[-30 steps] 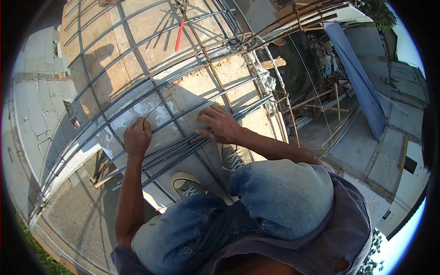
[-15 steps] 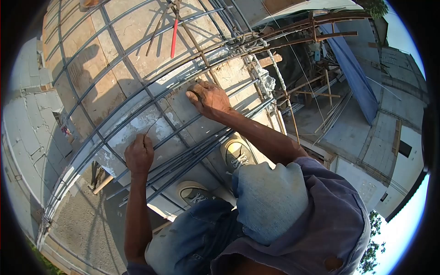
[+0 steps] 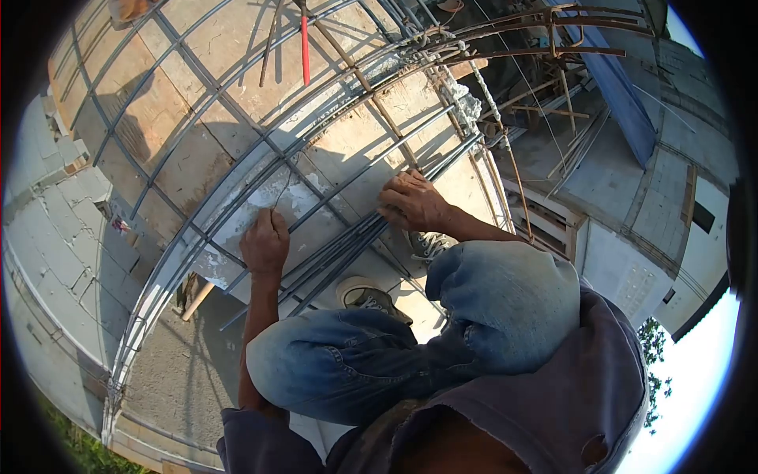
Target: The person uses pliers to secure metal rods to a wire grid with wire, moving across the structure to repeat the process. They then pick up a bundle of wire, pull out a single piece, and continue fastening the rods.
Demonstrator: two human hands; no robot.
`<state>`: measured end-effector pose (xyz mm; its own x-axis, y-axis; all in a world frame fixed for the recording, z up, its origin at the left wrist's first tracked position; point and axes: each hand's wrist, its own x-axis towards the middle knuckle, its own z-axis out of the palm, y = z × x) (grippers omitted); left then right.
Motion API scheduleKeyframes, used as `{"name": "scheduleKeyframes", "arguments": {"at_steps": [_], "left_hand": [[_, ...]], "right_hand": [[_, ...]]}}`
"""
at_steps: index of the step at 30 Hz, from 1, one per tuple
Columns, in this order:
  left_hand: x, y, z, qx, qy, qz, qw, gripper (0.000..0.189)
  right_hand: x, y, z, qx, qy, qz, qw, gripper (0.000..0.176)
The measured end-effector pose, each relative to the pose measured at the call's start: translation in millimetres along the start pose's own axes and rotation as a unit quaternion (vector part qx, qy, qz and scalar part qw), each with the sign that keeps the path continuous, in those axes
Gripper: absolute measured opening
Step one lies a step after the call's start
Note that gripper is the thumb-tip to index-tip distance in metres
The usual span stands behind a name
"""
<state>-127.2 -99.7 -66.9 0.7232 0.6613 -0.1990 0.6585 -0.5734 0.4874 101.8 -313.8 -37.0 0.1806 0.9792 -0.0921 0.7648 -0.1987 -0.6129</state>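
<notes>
My left hand is closed on a thin tie wire that rises from its fingertips toward the crossing bars of the rebar grid. My right hand rests at the upper end of a bundle of loose steel bars, its fingers bent; whether it grips a bar is hidden. Beneath both hands lie pale boards. A tool with a red handle lies across the grid at the top.
My shoes stand on the boards near the bar bundle. Rusty bars and rough concrete are at upper right. A drop to a lower level with a blue sheet lies beyond. Grey block walls stand at left.
My right hand has moved away from the grid bars, rightward and down to the loose bars. My left hand still holds the wire. The whole view has shifted.
</notes>
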Motion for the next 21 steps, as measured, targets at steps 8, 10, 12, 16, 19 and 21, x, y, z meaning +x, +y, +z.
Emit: {"name": "scheduleKeyframes", "arguments": {"at_steps": [8,10,12,16,19,21], "left_hand": [[-15,-5,14,0.002,-0.003,0.021,1.000,0.019],[-13,-7,17,0.010,-0.009,0.020,1.000,0.019],[-12,-6,17,0.010,-0.004,0.017,1.000,0.019],[-12,-4,15,0.009,-0.006,0.011,1.000,0.021],[-7,0,11,0.011,0.008,0.012,1.000,0.021],[-12,1,11,0.012,0.010,0.008,1.000,0.020]], "right_hand": [[-18,27,-24,-0.045,0.122,0.130,0.983,0.033],[-8,33,-32,-0.092,0.146,0.135,0.976,0.036],[3,44,-41,-0.105,0.149,0.131,0.975,0.034],[7,62,-26,-0.020,0.173,0.177,0.969,0.032],[11,61,-35,-0.143,0.163,0.101,0.971,0.031],[4,58,-33,-0.135,0.181,0.110,0.968,0.031]]}}
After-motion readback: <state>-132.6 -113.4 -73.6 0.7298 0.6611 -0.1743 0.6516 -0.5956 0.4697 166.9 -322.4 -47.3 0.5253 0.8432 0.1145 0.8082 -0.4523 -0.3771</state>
